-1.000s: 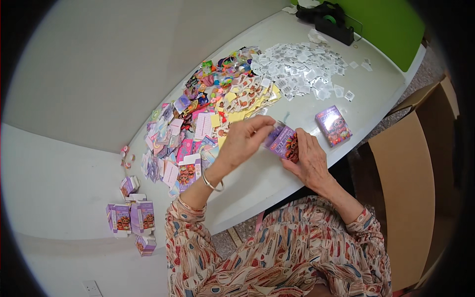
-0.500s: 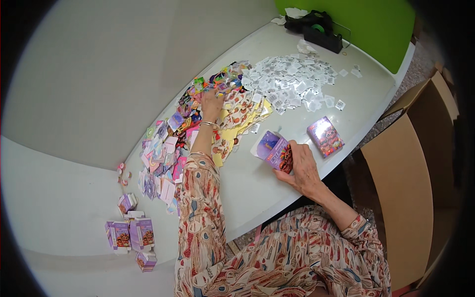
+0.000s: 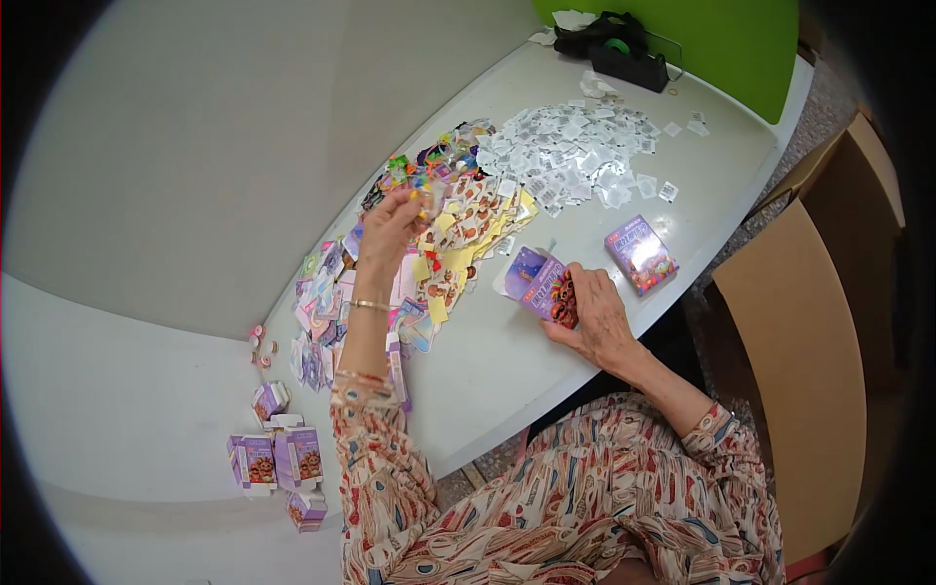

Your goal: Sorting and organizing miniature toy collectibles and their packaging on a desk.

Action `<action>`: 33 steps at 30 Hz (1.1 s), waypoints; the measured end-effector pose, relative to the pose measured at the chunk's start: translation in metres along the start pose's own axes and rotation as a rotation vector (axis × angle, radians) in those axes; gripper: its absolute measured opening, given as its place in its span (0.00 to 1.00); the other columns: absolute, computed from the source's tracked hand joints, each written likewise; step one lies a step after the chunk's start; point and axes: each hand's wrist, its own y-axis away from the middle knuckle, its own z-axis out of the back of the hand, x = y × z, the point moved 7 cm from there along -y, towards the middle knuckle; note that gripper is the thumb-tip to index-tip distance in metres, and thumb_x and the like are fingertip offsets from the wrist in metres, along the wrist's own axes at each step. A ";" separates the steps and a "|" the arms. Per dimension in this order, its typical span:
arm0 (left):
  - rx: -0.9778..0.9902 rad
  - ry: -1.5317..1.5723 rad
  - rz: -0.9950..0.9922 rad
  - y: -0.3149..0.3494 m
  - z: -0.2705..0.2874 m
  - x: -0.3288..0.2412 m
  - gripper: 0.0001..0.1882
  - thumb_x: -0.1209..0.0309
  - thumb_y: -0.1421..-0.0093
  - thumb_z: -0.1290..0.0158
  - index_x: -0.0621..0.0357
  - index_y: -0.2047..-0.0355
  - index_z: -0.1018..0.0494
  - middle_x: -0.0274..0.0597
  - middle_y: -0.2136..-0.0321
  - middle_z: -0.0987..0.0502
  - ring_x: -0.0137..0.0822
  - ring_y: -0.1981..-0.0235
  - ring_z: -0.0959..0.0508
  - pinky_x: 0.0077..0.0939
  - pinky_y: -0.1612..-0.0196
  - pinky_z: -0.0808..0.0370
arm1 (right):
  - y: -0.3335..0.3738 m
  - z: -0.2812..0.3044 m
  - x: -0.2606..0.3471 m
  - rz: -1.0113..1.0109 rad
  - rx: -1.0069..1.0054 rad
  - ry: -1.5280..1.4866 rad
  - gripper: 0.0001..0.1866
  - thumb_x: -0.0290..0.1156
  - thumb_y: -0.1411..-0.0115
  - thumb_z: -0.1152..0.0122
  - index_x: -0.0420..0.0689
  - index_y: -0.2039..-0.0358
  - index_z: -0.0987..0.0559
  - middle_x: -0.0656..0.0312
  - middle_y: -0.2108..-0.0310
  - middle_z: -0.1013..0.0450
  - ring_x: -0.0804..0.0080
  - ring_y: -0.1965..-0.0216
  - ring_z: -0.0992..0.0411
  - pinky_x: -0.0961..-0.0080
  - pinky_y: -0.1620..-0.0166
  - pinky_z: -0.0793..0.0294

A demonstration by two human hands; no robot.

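Over the heap of small colourful packets (image 3: 448, 151), my left hand (image 3: 388, 234) pinches a small clear packet with yellow and blue bits (image 3: 425, 198). My right hand (image 3: 602, 322) grips a small purple carton (image 3: 546, 291), tilted above the table, its flap open toward the heaps. What lies inside the carton cannot be seen. To the right of that hand, a second purple carton (image 3: 641, 255), shiny and closed, rests flat near the table edge. Yellow-backed picture cards (image 3: 466, 229) are spread between my two hands.
White printed slips (image 3: 570, 151) form a broad pile at the back. Pastel cards (image 3: 317, 322) lie at the left, with several purple cartons (image 3: 297, 456) beyond them. A black tape dispenser (image 3: 629, 68) stands by the green panel (image 3: 721, 49). An open cardboard box (image 3: 795, 361) is at the right.
My left hand has lifted out of the packet heap and drawn back slightly left, now with a small packet in its fingers. My right hand keeps the carton in nearly the same place.
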 end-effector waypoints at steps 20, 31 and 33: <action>0.292 -0.804 -0.475 0.120 -0.122 -0.019 0.07 0.77 0.43 0.43 0.65 0.64 0.24 0.41 0.66 0.24 0.30 0.68 0.23 0.22 0.67 0.26 | 0.002 0.008 0.008 -0.044 0.062 0.075 0.39 0.43 0.57 0.28 0.33 0.52 0.36 0.48 0.64 0.33 0.54 0.61 0.35 0.64 0.55 0.32; 0.092 -1.007 -0.769 0.136 -0.129 -0.036 0.08 0.81 0.45 0.44 0.63 0.64 0.28 0.45 0.67 0.25 0.40 0.73 0.22 0.30 0.70 0.26 | 0.005 0.008 0.008 -0.053 0.094 0.039 0.40 0.42 0.55 0.28 0.31 0.49 0.37 0.47 0.61 0.33 0.53 0.60 0.35 0.62 0.54 0.32; 0.064 -1.026 -0.826 0.140 -0.128 -0.041 0.09 0.82 0.45 0.45 0.64 0.63 0.29 0.46 0.67 0.25 0.42 0.72 0.22 0.31 0.70 0.26 | 0.006 0.008 0.008 -0.049 0.090 0.042 0.40 0.42 0.55 0.28 0.31 0.49 0.37 0.47 0.61 0.33 0.52 0.60 0.35 0.62 0.54 0.32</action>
